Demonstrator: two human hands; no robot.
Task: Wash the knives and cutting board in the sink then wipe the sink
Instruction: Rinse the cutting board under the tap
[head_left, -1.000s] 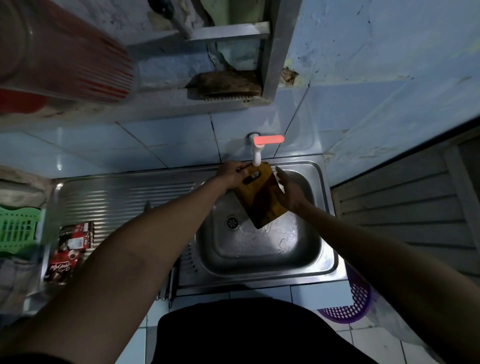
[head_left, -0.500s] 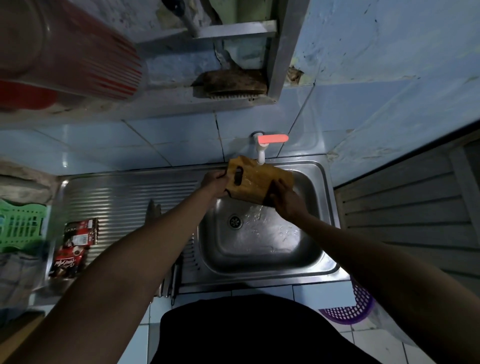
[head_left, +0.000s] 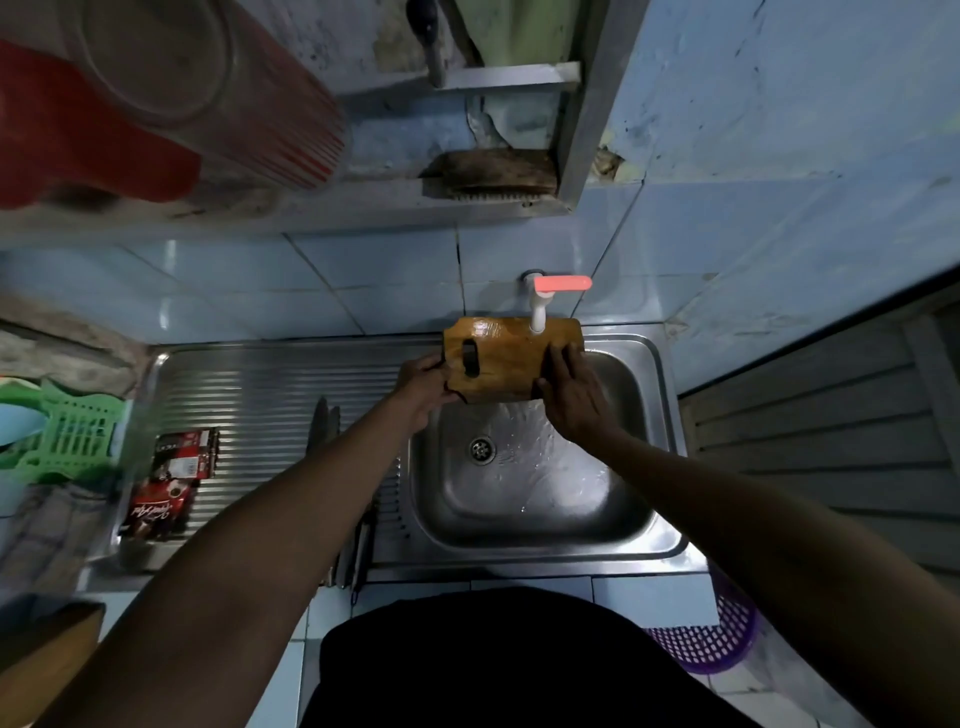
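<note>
A small wooden cutting board (head_left: 506, 358) with a slot handle hangs level under the white tap (head_left: 537, 312) with its red lever, above the back of the steel sink (head_left: 660, 530). My left hand (head_left: 423, 384) grips the board's left end by the slot. My right hand (head_left: 569, 392) holds its right end, fingers lying on the wet top face. Water runs down into the basin around the drain (head_left: 482, 449). Two knives (head_left: 324, 421) lie on the ribbed drainboard left of the basin, partly hidden by my left forearm.
Red snack packets (head_left: 174, 480) lie on the drainboard's left side beside a green plastic basket (head_left: 67, 431). A brush (head_left: 493, 174) sits on the ledge above the tap. A purple basket (head_left: 711, 644) stands on the floor at lower right. A slatted wall closes the right side.
The board has turned from hanging steeply down into the basin to lying level and crosswise under the tap. Both hands rose with it, the right hand shifting onto its right end.
</note>
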